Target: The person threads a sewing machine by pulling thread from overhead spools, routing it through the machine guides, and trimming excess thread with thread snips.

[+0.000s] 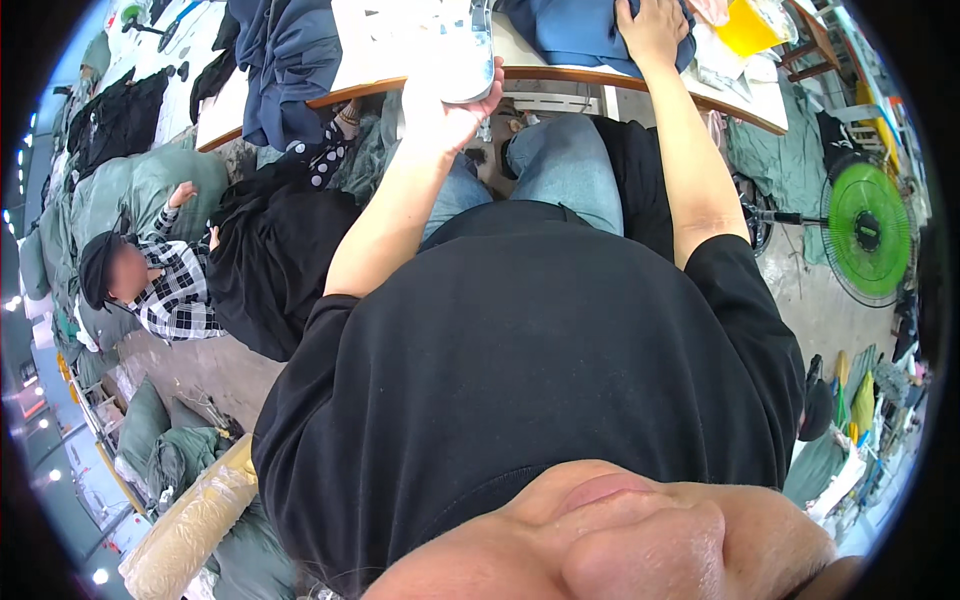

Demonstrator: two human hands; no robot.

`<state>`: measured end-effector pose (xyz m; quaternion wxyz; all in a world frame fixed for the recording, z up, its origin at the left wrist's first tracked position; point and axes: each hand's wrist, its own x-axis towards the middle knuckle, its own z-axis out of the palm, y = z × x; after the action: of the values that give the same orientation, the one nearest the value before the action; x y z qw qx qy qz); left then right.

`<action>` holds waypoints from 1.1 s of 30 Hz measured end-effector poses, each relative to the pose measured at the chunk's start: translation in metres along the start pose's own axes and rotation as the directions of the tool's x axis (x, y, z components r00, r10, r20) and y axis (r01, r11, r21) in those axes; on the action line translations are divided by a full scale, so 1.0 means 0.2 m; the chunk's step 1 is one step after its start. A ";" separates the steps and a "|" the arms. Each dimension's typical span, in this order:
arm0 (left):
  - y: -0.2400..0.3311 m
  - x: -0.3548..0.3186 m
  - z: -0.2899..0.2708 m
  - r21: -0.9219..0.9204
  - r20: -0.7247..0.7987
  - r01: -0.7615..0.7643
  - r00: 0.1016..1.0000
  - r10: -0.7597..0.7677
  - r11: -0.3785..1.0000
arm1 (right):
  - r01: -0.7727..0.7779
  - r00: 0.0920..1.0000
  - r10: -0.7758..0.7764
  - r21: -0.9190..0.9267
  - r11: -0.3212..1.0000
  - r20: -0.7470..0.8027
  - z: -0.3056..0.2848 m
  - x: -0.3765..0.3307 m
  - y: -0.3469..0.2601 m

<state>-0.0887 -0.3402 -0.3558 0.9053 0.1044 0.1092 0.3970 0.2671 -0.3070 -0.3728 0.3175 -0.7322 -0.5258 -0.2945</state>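
My left hand is at the table's front edge, its fingers curled round the side of a phone. The phone is flat with rounded corners, and glare washes out its pale face. My right hand lies on a dark blue cloth on the tabletop, with its fingers spread. The far tips of those fingers are cut off by the picture's upper edge.
Another dark blue cloth hangs over the table at left. A yellow container is at far right. A green fan stands on the right. At left, a person sits with black cloth. A wrapped roll lies behind.
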 end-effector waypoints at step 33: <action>-0.01 -0.22 -0.12 0.754 0.622 -0.272 0.590 0.516 -0.598 | 0.212 0.975 -0.210 0.028 0.977 -0.077 0.06 0.01 0.03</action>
<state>-0.1230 -0.3728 -0.3735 0.1330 0.7648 0.3804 0.5027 0.2748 -0.2980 -0.3787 0.3168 -0.6550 -0.5937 -0.3438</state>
